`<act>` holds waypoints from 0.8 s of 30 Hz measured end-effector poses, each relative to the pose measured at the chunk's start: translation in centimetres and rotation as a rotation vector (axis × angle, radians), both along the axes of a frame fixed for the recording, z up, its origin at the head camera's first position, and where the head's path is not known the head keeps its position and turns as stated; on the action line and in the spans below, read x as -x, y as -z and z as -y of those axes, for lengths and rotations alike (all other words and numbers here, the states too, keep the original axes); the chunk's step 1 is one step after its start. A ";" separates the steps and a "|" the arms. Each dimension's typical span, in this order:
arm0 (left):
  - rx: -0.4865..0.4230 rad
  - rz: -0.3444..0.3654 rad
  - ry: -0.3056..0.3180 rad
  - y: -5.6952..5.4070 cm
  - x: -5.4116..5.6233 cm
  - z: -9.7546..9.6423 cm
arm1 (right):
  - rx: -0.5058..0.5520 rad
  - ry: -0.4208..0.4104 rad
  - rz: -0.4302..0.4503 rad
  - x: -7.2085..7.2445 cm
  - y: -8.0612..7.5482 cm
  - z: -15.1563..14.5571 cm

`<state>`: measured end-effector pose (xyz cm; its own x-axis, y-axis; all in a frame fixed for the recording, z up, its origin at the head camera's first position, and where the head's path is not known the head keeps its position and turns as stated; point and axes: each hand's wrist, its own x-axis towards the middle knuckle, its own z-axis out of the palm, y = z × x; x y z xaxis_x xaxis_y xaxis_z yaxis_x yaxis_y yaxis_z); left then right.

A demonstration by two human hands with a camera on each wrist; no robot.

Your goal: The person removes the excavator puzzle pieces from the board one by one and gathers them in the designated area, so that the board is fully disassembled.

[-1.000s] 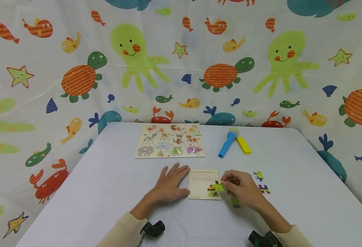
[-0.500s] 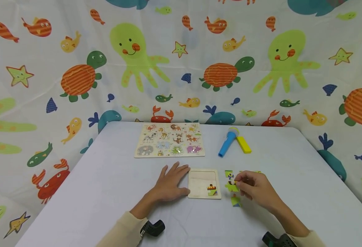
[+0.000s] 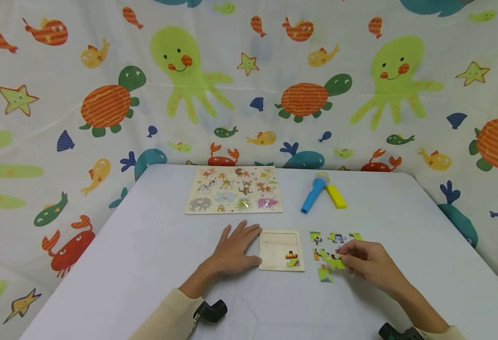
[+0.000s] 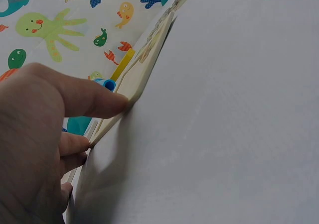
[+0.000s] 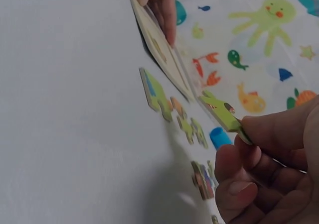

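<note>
My right hand (image 3: 372, 262) pinches a green jigsaw piece (image 5: 222, 115) between thumb and fingertips, raised over the loose pieces. Around it on the cloth lie several other jigsaw pieces, among them a green and blue one (image 3: 324, 274) nearest me and one (image 3: 316, 237) at the upper left. My left hand (image 3: 236, 252) rests with spread, fairly straight fingers against the left edge of a square wooden puzzle tray (image 3: 273, 250). Thumb and fingertips touch the tray's rim in the left wrist view. One piece with green and orange (image 3: 292, 259) sits in the tray's lower right corner.
A wooden animal puzzle board (image 3: 233, 191) lies behind the left hand. Farther right are a blue toy microphone (image 3: 314, 194) and a yellow block (image 3: 336, 197), close together. A white cloth covers the table (image 3: 147, 264), and a patterned curtain (image 3: 249, 94) hangs behind it.
My right hand has drawn back from the tray to the right, carrying the green jigsaw piece over the loose pieces. My left hand stays at the tray's edge.
</note>
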<state>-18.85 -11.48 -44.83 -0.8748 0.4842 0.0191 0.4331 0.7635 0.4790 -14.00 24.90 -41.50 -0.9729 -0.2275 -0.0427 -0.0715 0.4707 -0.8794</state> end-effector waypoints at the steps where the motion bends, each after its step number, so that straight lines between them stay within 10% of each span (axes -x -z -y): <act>1: -0.002 -0.001 0.002 -0.1 0.0 0.0 | -0.007 0.005 0.012 0.0 -0.1 -0.2; 24: -0.007 0.000 -0.002 -0.2 0.0 -0.1 | -0.197 -0.025 0.123 -0.5 0.9 -2.6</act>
<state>-18.87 -11.40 -44.63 -0.8759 0.4820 0.0224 0.4312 0.7611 0.4846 -13.54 27.52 -42.42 -0.9517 -0.2271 -0.2065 0.0167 0.6337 -0.7734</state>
